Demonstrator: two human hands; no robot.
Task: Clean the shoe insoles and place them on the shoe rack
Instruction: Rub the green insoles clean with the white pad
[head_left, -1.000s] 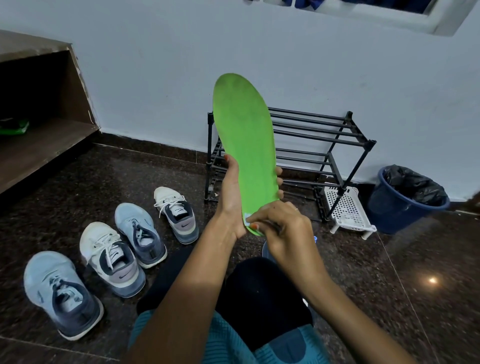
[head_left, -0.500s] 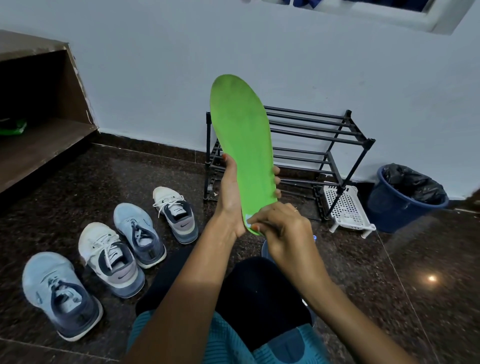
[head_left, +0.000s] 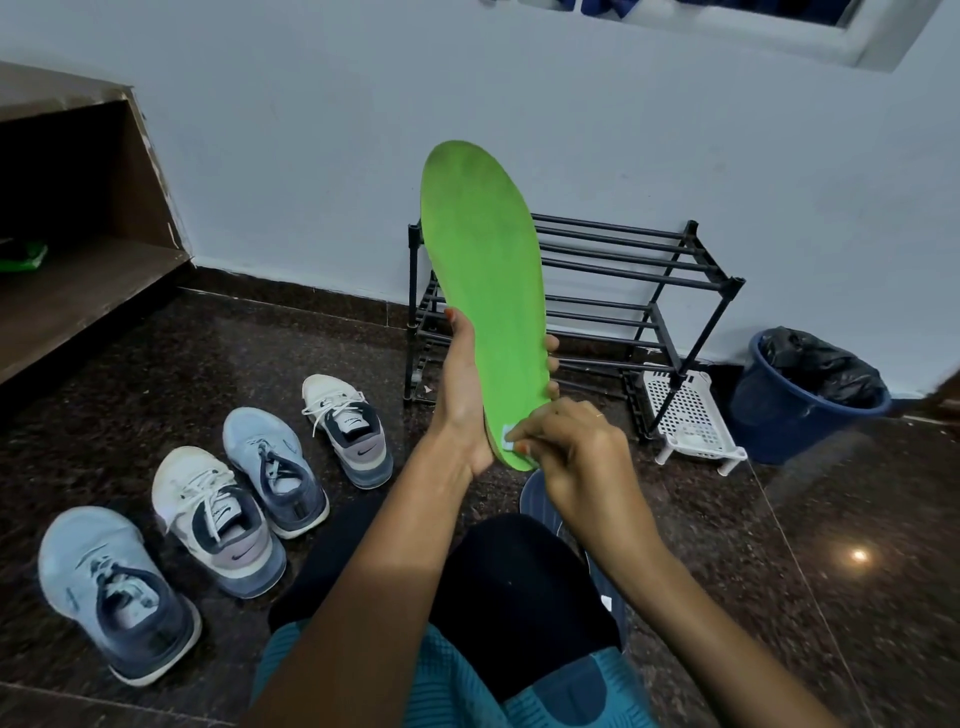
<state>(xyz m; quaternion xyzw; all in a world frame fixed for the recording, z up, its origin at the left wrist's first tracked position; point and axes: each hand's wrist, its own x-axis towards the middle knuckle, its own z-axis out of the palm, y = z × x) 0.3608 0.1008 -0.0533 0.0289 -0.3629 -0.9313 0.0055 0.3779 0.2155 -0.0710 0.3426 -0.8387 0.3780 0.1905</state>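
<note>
Bottom of the frame, a dark-clad knee (head_left: 519, 587) fills the middle and hides most of a dark blue ribbed thing (head_left: 537, 496) on the floor (head_left: 857, 597); what it is, I can't tell. Just above it, both hands are busy with one green insole (head_left: 483, 291), centre frame. The left hand (head_left: 462, 400) grips its lower half, thumb on the left edge, fingertips peeking round the right. The right hand (head_left: 576, 457) pinches at the heel end, where a small pale scrap (head_left: 508, 434) shows, too small to identify. The insole stands upright, toe up, bright green, faintly greyed and scuffed near the toe. Lower left, four shoes (head_left: 218, 519) in a diagonal row: two pale blue, two white. Behind the insole, one black shoe rack (head_left: 623, 270) against the wall, its left part covered. Right of it, one white perforated basket (head_left: 685, 415), then one blue bin (head_left: 795, 410) with a black liner. Upper left, a wooden shelf (head_left: 78, 291) with something green (head_left: 23, 257), cut off by the frame edge.
</note>
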